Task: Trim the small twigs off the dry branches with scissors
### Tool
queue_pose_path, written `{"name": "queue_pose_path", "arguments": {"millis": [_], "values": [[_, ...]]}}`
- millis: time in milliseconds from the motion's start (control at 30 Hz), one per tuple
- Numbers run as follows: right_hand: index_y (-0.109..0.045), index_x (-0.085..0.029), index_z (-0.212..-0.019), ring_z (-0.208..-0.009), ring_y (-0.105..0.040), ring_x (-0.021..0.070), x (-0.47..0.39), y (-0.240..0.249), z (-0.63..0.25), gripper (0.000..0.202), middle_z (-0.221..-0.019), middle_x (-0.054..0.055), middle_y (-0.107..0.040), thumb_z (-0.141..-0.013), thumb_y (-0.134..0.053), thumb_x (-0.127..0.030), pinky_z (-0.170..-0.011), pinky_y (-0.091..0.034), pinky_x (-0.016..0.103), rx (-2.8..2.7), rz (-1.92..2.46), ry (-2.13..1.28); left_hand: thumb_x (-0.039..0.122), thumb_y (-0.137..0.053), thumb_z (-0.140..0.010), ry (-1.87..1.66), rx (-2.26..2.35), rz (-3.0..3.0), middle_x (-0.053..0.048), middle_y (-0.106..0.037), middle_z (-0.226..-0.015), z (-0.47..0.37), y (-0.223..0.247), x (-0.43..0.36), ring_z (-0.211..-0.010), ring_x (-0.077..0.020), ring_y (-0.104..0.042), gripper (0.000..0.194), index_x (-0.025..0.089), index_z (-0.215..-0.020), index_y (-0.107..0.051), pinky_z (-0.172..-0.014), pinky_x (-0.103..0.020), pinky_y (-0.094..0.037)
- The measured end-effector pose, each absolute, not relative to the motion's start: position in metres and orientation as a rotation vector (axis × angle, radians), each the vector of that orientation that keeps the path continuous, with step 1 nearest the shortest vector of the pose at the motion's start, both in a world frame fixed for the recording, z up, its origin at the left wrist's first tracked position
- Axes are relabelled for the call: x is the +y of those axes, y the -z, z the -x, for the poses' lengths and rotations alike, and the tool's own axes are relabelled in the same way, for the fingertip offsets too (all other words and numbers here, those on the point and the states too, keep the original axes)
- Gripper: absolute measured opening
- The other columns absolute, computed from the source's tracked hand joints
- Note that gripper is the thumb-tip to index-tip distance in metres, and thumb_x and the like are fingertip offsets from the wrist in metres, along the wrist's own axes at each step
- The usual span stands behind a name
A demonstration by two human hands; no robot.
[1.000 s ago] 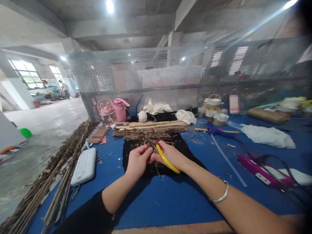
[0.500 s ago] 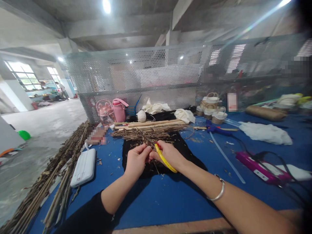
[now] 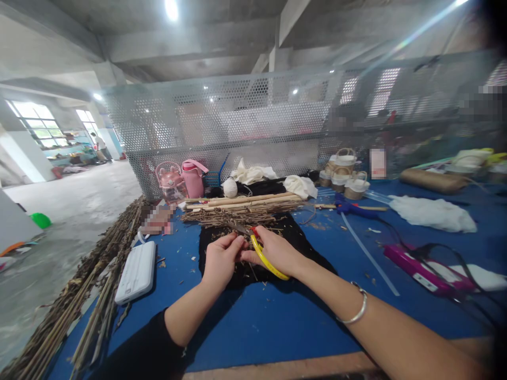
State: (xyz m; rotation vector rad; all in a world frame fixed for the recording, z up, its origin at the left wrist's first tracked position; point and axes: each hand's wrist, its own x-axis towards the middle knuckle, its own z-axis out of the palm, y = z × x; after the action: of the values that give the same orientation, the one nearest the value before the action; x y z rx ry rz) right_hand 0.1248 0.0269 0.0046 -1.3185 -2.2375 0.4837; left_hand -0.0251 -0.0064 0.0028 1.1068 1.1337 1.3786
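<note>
Yellow-handled scissors (image 3: 264, 257) sit in my right hand (image 3: 279, 250), which is closed round them; their dark blades point away and to the left. My left hand (image 3: 222, 258) is pinched close to the right fingertips, on what looks like dry plant stems, mostly hidden by the fingers. Both hands are over a black cloth (image 3: 309, 253) strewn with plant bits. Just beyond them lies a pile of thin dry stems (image 3: 237, 215), with thicker peeled sticks (image 3: 257, 200) behind it.
Long bundles of dried stalks (image 3: 91, 274) run along the left edge near a white power bank (image 3: 135, 272). To the right lie a blue glue gun (image 3: 356, 210), a purple device (image 3: 428, 272) and a white bag (image 3: 431, 214). Pink bottles (image 3: 193, 179) and small baskets (image 3: 343, 174) stand behind.
The scissor blades have tilted lower and further left, and the right hand has shifted slightly with them. My left hand stays nearly in place.
</note>
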Motion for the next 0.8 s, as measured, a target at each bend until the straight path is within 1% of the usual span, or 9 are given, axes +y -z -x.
{"name": "queue_pose_path", "arguments": {"millis": [100, 267, 367, 467, 533, 667, 800], "values": [[-0.047, -0.019, -0.088, -0.075, -0.056, 0.0185, 0.0264, -0.0035, -0.1235, 0.049, -0.085, 0.006, -0.059, -0.064, -0.063, -0.058, -0.058, -0.03, 0.023, -2.229, 1.344, -0.491, 0.039, -0.065, -0.065, -1.372, 1.139, -1.124, -0.003, -0.064, -0.069, 0.0253, -0.0011, -0.0059, -0.058, -0.0107, -0.055, 0.029, 0.012, -0.076, -0.067, -0.054, -0.02, -0.046], [-0.046, -0.019, -0.086, -0.07, -0.055, 0.0173, 0.0238, -0.0028, -0.1205, 0.046, -0.081, 0.006, -0.06, -0.07, -0.054, -0.062, -0.056, -0.029, 0.023, -2.233, 1.341, -0.487, 0.038, -0.064, -0.066, -1.379, 1.116, -1.129, -0.003, -0.064, -0.07, 0.0269, 0.0009, -0.005, -0.062, -0.0119, -0.056, 0.029, 0.013, -0.079, -0.067, -0.057, -0.022, -0.047], [-0.047, -0.019, -0.083, -0.066, -0.053, 0.016, 0.0232, -0.003, -0.1195, 0.046, -0.078, 0.005, -0.059, -0.069, -0.055, -0.062, -0.054, -0.028, 0.022, -2.225, 1.367, -0.476, 0.036, -0.063, -0.068, -1.386, 1.109, -1.171, -0.003, -0.064, -0.071, 0.0273, -0.0002, -0.0053, -0.062, -0.0119, -0.056, 0.026, 0.012, -0.076, -0.066, -0.057, -0.021, -0.046], [-0.048, -0.019, -0.081, -0.063, -0.052, 0.0144, 0.0241, -0.0032, -0.1199, 0.045, -0.075, 0.004, -0.059, -0.068, -0.056, -0.061, -0.052, -0.026, 0.021, -2.219, 1.382, -0.469, 0.033, -0.062, -0.069, -1.391, 1.075, -1.236, -0.003, -0.065, -0.074, 0.0271, -0.0009, -0.0055, -0.068, -0.0125, -0.057, 0.022, 0.013, -0.077, -0.066, -0.061, -0.02, -0.046], [-0.048, -0.019, -0.08, -0.061, -0.051, 0.0135, 0.0253, -0.0029, -0.1205, 0.045, -0.072, 0.003, -0.059, -0.068, -0.056, -0.062, -0.051, -0.025, 0.021, -2.219, 1.391, -0.455, 0.032, -0.062, -0.069, -1.392, 1.057, -1.242, -0.003, -0.066, -0.076, 0.027, -0.0004, -0.005, -0.07, -0.0134, -0.057, 0.022, 0.013, -0.079, -0.066, -0.064, -0.021, -0.046], [-0.05, -0.019, -0.078, -0.058, -0.051, 0.0128, 0.028, -0.0009, -0.1212, 0.043, -0.07, 0.002, -0.059, -0.07, -0.054, -0.062, -0.049, -0.025, 0.021, -2.214, 1.416, -0.438, 0.034, -0.063, -0.068, -1.391, 1.077, -1.176, -0.004, -0.066, -0.076, 0.0273, 0.002, -0.0027, -0.068, -0.0138, -0.058, 0.027, 0.014, -0.086, -0.067, -0.063, -0.023, -0.046], [-0.051, -0.02, -0.076, -0.06, -0.052, 0.0142, 0.0296, -0.0001, -0.1212, 0.043, -0.07, 0.002, -0.059, -0.069, -0.054, -0.062, -0.05, -0.026, 0.021, -2.231, 1.458, -0.399, 0.031, -0.063, -0.069, -1.43, 1.045, -1.167, -0.004, -0.066, -0.076, 0.0281, 0.0048, -0.0005, -0.071, -0.0129, -0.058, 0.024, 0.014, -0.085, -0.066, -0.069, -0.023, -0.045]]}}
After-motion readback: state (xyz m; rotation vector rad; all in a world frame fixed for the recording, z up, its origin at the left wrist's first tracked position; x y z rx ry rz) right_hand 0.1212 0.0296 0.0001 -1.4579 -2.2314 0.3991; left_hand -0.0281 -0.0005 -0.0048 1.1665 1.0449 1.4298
